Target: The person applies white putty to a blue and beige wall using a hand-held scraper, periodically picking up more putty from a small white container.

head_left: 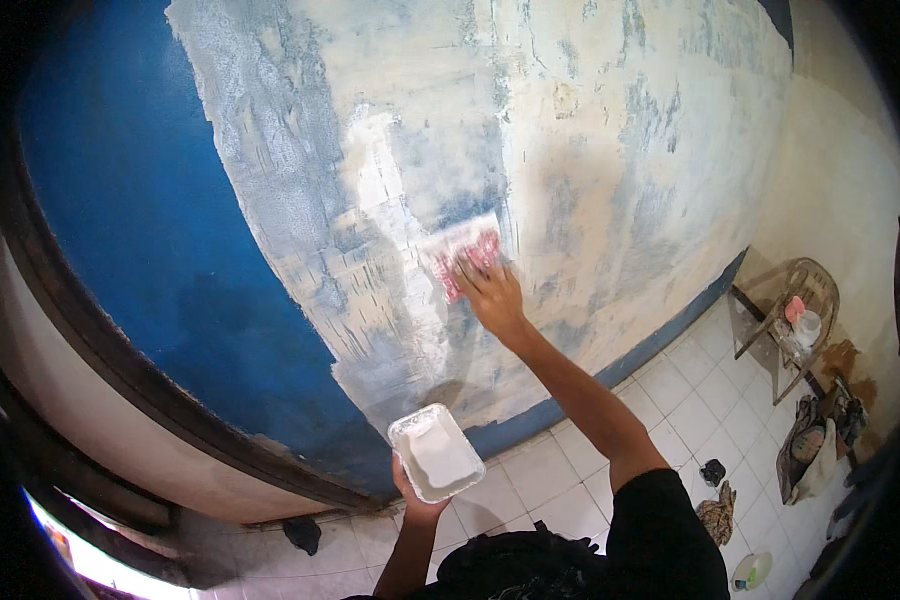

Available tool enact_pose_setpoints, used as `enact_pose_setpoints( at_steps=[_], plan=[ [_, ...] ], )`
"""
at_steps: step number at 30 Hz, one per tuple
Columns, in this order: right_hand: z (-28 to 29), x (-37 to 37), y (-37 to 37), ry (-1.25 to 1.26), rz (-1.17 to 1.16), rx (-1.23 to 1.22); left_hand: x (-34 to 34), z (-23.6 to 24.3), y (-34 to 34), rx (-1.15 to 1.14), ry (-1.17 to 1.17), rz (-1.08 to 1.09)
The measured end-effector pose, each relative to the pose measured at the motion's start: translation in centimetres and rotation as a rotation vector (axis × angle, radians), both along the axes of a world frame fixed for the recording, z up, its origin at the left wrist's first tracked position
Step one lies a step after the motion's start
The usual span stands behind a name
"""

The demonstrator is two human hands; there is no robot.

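My right hand [487, 292] reaches up to the wall, its fingers closed on a flat red-and-white putty spreader [462, 255]. The spreader's wide whitish edge lies against the wall, and the red part is somewhat blurred. Lower down, my left hand [417, 494] holds a white rectangular tub [438, 455] from its side and below. White putty coats the tub's inside and rim. Pale, streaky filler covers most of the blue wall [590, 180], with a bright white patch [378, 170] up and to the left of the spreader.
Bare blue paint [160, 230] runs down the wall's left, beside a dark curved frame [100, 320]. At right, a chair [805, 300] with small items stands on white floor tiles [550, 472]. Cloths [808, 450], a patterned bundle [715, 515] and a pale green bowl [752, 570] lie nearby.
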State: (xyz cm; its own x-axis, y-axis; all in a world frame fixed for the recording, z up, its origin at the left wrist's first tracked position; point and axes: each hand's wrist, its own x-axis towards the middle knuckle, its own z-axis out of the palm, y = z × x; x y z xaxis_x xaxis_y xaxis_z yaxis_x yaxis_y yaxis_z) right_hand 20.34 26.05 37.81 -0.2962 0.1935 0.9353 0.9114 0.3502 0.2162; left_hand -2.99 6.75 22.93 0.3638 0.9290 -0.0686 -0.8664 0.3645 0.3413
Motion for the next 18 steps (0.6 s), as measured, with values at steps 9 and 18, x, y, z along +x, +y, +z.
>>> enact_pose_setpoints(
  at_steps=[9,18],
  plan=[
    [10.4,-1.6,0.6,0.070,0.073,0.305,-0.8,-0.4,0.6,0.020,0.056,-0.016],
    [0.4,-0.5,1.4,0.030,-0.062,0.115,-1.4,0.4,0.1,0.015,0.029,-0.032]
  ],
)
